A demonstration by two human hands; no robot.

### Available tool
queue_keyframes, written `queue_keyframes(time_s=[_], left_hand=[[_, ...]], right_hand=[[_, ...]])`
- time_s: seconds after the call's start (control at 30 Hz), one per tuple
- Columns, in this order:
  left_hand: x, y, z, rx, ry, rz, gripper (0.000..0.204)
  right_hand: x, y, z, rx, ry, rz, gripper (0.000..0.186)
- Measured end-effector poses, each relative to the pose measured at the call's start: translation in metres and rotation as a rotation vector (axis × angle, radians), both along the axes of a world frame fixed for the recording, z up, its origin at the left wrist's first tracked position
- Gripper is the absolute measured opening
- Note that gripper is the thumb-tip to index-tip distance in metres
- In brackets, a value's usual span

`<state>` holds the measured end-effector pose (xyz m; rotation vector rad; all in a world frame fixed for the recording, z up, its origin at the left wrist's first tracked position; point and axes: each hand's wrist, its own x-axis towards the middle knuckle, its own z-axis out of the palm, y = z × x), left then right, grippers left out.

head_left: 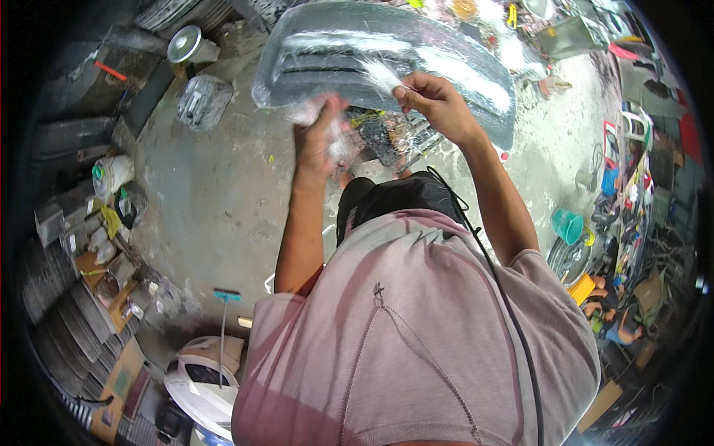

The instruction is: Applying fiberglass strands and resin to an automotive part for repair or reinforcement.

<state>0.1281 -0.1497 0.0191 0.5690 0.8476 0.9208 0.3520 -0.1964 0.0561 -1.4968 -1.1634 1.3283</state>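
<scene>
My right hand (pixel 440 104) pinches a tuft of loose white fibre strands (pixel 379 73) between thumb and fingers. The strands fan out over a large curved grey panel (pixel 271 70) in front of me. More white fibres lie in bands across the panel's ribbed surface. Slightly lower and to the left, my left hand (pixel 314 145) is closed on a wispy wad of white fibre (pixel 341 143). Its fingers are partly hidden by the wad and by glare. The two hands are apart, both near the panel's close edge.
Left on the concrete floor (pixel 216 223) stand a plastic-wrapped bundle (pixel 203 102), a metal can (pixel 192 46) and a white bucket (pixel 114 176). A blue-headed broom (pixel 226 296) is behind left. Rightward are a teal bucket (pixel 567 226) and clutter. A black cable (pixel 513 312) hangs over my shirt.
</scene>
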Motion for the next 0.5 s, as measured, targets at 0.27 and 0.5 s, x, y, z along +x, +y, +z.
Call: queue_keyframes(time_s=[0.27, 0.5], left_hand=[[0.061, 0.015, -0.004, -0.239, -0.011, 0.098, 0.02], [0.003, 0.072, -0.041, -0.172, 0.016, 0.285, 0.017]], right_hand=[[-0.04, -0.015, -0.013, 0.136, -0.331, -0.103, 0.02], [-0.01, -0.05, -0.038, 0.01, -0.061, -0.312, 0.024]])
